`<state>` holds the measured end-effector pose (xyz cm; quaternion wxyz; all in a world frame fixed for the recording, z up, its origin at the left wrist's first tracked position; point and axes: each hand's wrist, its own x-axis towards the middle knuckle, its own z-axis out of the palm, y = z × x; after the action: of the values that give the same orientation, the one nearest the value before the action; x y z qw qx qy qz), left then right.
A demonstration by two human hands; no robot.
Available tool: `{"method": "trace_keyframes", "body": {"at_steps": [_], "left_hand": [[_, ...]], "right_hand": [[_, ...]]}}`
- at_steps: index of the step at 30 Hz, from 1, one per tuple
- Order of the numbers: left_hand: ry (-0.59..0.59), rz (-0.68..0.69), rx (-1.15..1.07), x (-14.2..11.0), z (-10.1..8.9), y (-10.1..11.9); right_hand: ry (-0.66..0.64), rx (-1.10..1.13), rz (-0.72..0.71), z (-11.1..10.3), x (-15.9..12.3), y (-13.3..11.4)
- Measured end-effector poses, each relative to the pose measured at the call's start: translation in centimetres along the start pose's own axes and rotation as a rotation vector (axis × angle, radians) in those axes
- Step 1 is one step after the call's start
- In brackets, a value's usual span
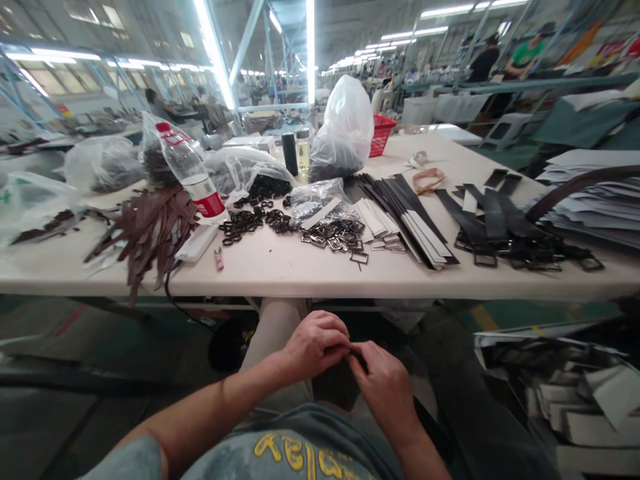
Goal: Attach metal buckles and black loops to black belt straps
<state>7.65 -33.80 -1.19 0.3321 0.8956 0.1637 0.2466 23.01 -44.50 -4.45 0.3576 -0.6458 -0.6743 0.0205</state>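
Both of my hands meet above my lap, below the table's front edge. My left hand [320,340] is closed, its fingertips pinched against those of my right hand [383,373]. Something small and dark shows at the right fingers, mostly hidden, and I cannot make out what it is. On the table in front lie a pile of dark metal buckles [335,233], a heap of black rings or clasps [245,223] and long dark strips with white backing [417,227]. More black straps [495,213] with buckles lie to the right.
The table [300,287] also bears brown strips [155,227], a plastic bottle [200,180], small pink-handled snippers [219,259], plastic bags [345,127] and a red basket [383,133]. Stacked sheets [595,193] stand at right. A box of pale pieces [590,407] sits low right. Other people work far behind.
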Motion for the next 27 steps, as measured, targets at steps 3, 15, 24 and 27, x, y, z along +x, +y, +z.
{"method": "trace_keyframes", "body": {"at_steps": [3,15,24,27], "left_hand": [[-0.051,0.011,-0.142,0.8,-0.6,0.5],[0.178,-0.390,-0.073,7.5,-5.5,-7.1],[0.238,-0.278,0.302,14.1,-5.1,-9.7],[0.312,-0.323,0.396,15.8,-6.4,-10.9]], "right_hand": [[0.027,-0.044,0.043,-0.5,0.2,1.3],[0.116,-0.328,0.321,-2.0,-2.7,8.1],[0.082,-0.256,0.314,-1.1,-3.1,8.5],[0.070,-0.214,0.367,-1.2,-3.4,8.8]]}}
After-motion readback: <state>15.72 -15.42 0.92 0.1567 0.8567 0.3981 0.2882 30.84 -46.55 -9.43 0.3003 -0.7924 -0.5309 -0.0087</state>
